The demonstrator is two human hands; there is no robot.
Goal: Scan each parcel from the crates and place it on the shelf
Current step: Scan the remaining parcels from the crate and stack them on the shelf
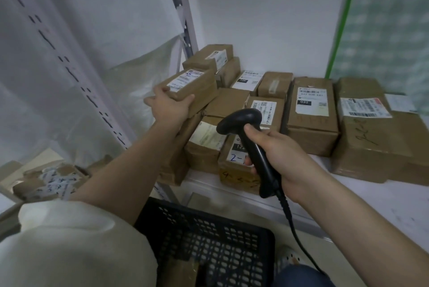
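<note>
The left hand (168,106) grips a cardboard parcel (191,85) lengthwise toward the wall atop the stack, right hand (282,159) clutching the barcode scanner (251,145).

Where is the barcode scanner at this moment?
In the head view, the scanner is centre frame, gripped by the right hand in front of the parcels stacked on the shelf, above the black crate.

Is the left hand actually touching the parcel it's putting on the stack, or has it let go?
Touching. The head view shows the left hand with fingers and thumb wrapped round the near end of the parcel.
</note>
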